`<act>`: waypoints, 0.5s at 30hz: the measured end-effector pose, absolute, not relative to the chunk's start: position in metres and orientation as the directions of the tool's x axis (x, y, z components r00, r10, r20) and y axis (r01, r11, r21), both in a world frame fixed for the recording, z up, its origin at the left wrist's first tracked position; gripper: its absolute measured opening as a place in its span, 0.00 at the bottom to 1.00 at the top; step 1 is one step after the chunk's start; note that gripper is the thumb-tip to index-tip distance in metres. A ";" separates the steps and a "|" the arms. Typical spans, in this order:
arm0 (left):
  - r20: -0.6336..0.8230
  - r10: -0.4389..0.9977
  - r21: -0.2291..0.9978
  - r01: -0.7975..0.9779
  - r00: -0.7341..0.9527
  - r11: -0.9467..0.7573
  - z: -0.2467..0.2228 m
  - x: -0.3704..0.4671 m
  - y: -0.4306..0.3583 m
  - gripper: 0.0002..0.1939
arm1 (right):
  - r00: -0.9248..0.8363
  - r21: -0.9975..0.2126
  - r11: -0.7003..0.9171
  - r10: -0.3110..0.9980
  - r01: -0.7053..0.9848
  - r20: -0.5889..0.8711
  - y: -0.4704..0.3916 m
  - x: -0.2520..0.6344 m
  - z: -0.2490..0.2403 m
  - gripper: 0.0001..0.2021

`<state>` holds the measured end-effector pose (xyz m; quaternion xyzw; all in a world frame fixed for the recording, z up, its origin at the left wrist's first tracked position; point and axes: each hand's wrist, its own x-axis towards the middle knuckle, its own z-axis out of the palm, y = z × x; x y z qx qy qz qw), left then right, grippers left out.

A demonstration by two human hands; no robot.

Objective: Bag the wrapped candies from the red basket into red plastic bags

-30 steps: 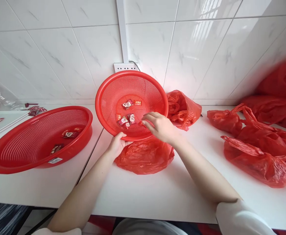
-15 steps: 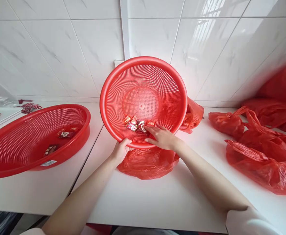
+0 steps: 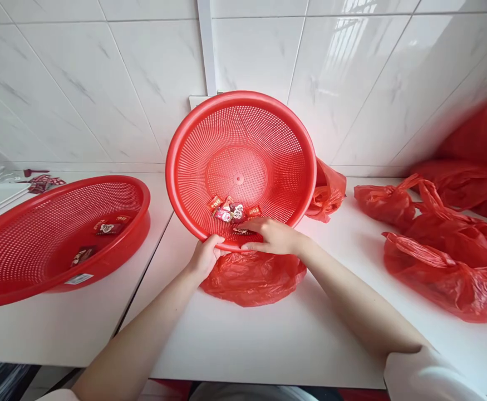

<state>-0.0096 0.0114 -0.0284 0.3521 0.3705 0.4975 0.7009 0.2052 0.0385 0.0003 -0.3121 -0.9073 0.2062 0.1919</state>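
Note:
A red plastic basket with perforated walls is tilted so that its mouth faces me. My left hand grips its lower rim, thumb over the edge. Several small wrapped candies lie in the low part of the basket. My right hand reaches over the lower rim, fingers stretched and thumb apart, its fingertips at a dark wrapped candy. Beneath the rim a red plastic bag sits on the white table, partly hidden by the basket.
On the left stands a second red basket holding a few candies. Tied red plastic bags lie on the right, and another red bag is behind the tilted basket. A tiled wall closes off the back.
My right hand has shifted slightly left and down toward the rim, and a dark candy now shows at its fingertips. My left hand keeps its hold on the basket.

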 end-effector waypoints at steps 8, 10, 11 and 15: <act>-0.202 0.972 0.849 -0.473 0.123 0.236 -0.032 -0.022 0.027 0.05 | -0.558 -0.892 0.358 0.815 0.276 0.155 0.030 0.208 0.021 0.18; -0.211 0.970 0.843 -0.478 0.125 0.245 -0.033 -0.024 0.028 0.06 | -0.545 -0.922 0.277 0.834 0.271 0.091 0.029 0.211 0.026 0.19; -0.209 0.970 0.841 -0.483 0.127 0.244 -0.033 -0.024 0.029 0.05 | -0.532 -0.926 0.253 0.844 0.279 0.070 0.028 0.211 0.028 0.19; -0.199 0.973 0.841 -0.490 0.118 0.231 -0.028 -0.023 0.028 0.03 | -0.494 -0.937 0.211 0.868 0.279 0.048 0.025 0.211 0.031 0.18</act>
